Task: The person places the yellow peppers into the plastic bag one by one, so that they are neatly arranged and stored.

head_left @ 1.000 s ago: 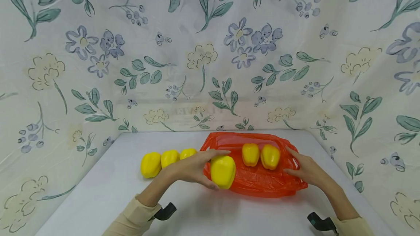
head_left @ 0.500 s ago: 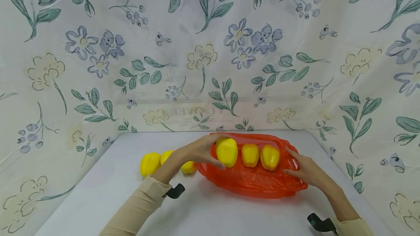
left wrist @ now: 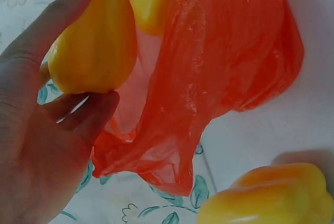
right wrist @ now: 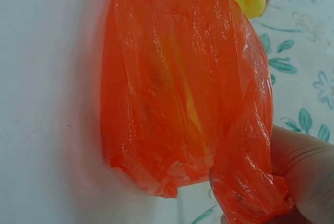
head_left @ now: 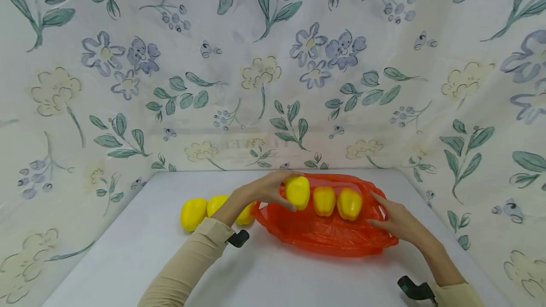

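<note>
My left hand (head_left: pixel 268 188) grips a yellow bell pepper (head_left: pixel 297 193) between thumb and fingers, over the left part of an open red plastic bag (head_left: pixel 328 241). Two more yellow peppers, one (head_left: pixel 324 201) beside the other (head_left: pixel 350 204), sit inside the bag to the right of the held one. At the bag's right side, my right hand (head_left: pixel 396 218) holds its edge. The right wrist view shows the thumb (right wrist: pixel 302 164) against bunched plastic (right wrist: pixel 245 182), with the fingertips mostly hidden. In the left wrist view, the fingers curl under the held pepper (left wrist: pixel 96 41).
Left of the bag, three yellow peppers stand in a row on the white table (head_left: pixel 128 259): the left one (head_left: pixel 193 214), the middle one (head_left: pixel 216 203) and the right one (head_left: pixel 246 215), partly behind my left forearm. A floral cloth (head_left: pixel 239 108) hangs behind the table.
My left hand has carried its pepper away from me and slightly right, from the bag's near left edge to over its inside. The bag's left edge has shifted; the right hand has stayed put.
</note>
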`<action>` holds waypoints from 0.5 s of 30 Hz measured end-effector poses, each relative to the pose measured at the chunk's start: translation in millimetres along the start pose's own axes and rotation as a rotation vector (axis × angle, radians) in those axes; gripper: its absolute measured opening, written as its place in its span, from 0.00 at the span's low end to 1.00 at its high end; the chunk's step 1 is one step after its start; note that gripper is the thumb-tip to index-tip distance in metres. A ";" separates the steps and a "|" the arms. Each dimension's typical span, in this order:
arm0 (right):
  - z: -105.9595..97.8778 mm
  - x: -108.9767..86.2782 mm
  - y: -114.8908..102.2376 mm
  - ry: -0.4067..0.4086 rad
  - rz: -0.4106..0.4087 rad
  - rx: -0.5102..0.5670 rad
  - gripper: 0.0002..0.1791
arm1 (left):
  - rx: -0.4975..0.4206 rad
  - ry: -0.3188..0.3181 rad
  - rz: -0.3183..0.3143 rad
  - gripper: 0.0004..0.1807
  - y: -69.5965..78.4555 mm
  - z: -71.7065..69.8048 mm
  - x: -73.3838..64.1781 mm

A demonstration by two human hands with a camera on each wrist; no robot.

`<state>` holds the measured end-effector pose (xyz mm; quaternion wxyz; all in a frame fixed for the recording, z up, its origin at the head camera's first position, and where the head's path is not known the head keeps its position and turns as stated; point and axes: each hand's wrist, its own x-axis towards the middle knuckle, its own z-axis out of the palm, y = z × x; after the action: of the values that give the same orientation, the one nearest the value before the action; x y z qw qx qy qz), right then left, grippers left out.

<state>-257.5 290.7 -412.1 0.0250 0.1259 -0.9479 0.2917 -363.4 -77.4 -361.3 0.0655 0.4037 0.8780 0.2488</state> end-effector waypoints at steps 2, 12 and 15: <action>0.5 1.0 -1.3 -0.001 0.004 0.010 0.46 | 0.007 -0.008 -0.004 0.50 -2.7 0.7 2.1; 1.4 1.7 -2.6 0.008 -0.018 -0.007 0.46 | 0.000 -0.055 -0.098 0.50 -14.3 8.2 9.7; 0.9 2.1 -2.4 0.004 -0.015 -0.005 0.46 | -0.004 -0.069 -0.130 0.50 -16.3 10.0 11.9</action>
<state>-258.8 287.8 -411.3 0.0293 0.1324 -0.9475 0.2896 -379.1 -73.7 -377.0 0.1125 0.3538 0.8991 0.2318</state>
